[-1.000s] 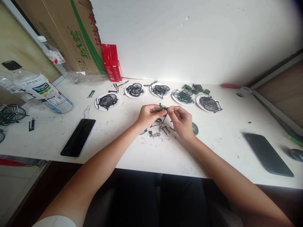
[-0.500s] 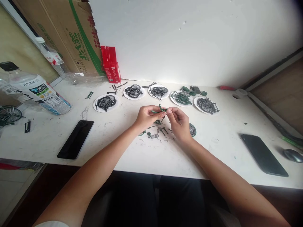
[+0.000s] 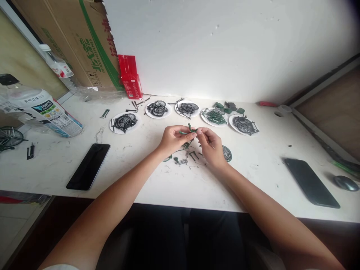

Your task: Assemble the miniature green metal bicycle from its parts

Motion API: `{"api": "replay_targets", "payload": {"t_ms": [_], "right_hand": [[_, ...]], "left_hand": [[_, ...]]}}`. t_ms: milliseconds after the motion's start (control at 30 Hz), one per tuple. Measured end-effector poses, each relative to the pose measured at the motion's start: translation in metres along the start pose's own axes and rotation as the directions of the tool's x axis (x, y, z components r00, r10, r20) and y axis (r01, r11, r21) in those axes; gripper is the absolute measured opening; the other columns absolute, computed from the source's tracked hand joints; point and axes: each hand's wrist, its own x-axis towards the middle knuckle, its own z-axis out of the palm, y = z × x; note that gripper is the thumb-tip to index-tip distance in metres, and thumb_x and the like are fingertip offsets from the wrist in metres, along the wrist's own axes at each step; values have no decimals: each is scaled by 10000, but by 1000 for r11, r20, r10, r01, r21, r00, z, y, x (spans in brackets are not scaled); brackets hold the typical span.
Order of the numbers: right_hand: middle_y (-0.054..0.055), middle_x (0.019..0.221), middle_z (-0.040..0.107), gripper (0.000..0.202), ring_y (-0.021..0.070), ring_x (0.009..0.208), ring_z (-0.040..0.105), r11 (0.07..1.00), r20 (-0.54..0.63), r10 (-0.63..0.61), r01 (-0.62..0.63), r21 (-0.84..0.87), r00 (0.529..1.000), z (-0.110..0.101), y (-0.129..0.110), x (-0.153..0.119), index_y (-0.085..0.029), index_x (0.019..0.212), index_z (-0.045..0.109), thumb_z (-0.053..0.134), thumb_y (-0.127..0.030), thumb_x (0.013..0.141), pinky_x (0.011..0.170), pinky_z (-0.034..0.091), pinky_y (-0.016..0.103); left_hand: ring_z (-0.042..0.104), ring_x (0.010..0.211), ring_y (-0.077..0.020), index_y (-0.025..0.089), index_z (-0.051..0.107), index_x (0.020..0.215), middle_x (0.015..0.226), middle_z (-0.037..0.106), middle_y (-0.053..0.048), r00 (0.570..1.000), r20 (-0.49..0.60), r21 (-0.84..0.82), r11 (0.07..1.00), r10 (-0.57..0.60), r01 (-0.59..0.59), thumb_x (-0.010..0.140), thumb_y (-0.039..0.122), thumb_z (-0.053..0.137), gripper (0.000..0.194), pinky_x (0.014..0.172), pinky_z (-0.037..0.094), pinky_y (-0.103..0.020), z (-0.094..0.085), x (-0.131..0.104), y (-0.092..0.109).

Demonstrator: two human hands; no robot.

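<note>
My left hand [image 3: 174,140] pinches a small green part [image 3: 192,129] above the middle of the white table. Close against it, the fingertips of my right hand [image 3: 210,145] are pressed together at the part's right end; fingers cover some of it. Beneath both hands lie loose green and metal pieces, among them a small rack-like piece [image 3: 182,162] and thin green bars [image 3: 193,155]. A spoked wheel with a green rim [image 3: 227,153] rests just right of my right hand.
Behind the hands stand paper plates [image 3: 111,128] of dark and green bicycle parts. A black phone [image 3: 88,166] and large bottle [image 3: 53,114] are left; a dark flat slab [image 3: 311,182] and mouse [image 3: 346,183] are right. A red box [image 3: 133,85] stands at the back.
The view has shifted slightly. Both hands stay together on the green part, with almost no change in their grip.
</note>
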Motion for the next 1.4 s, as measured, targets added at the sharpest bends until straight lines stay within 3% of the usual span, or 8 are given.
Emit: {"api": "replay_targets", "payload": {"t_ms": [367,667,867,1133,1400], "right_hand": [[10,825,611,470,152,697,475,1000,9,-6,6,-5,1000,0,0,0,-228,954,656,644,-696,986,660,459,304],[-7,780,540,392,153,692,441,999,-39,-19,20,29,999,1,1,-3,-227,967,666,675,-617,996,659,419,313],[-6,772,522,378,156,691,431,999,-56,-19,21,27,998,0,-1,-6,-231,969,669,681,-609,990,633,411,306],[7,812,574,323,180,757,520,998,-55,-32,34,45,998,0,2,-6,-246,1015,686,695,-569,993,728,479,337],[0,774,564,343,158,689,469,999,-63,12,-9,40,998,-1,-2,-6,-232,968,697,704,-575,983,631,421,309]], "left_hand": [[735,833,-200,160,853,1014,1062,817,-119,1000,9,60,998,13,-13,690,566,972,533,786,628,-357,0,0,0],[717,790,-180,160,855,1016,1080,815,-120,999,-9,69,996,53,-53,703,540,974,506,768,618,-342,4,-4,6],[744,830,-199,158,846,1027,1028,814,-110,1000,-10,-10,1000,4,-4,714,516,976,494,798,631,-357,6,-4,4],[778,890,-231,153,848,1023,1048,822,-114,998,5,-119,991,-59,59,683,476,1004,495,852,639,-386,7,-3,5],[771,859,-215,158,855,1008,976,818,-94,998,12,-113,992,-59,60,669,435,1017,466,823,622,-360,6,-3,6]]}}
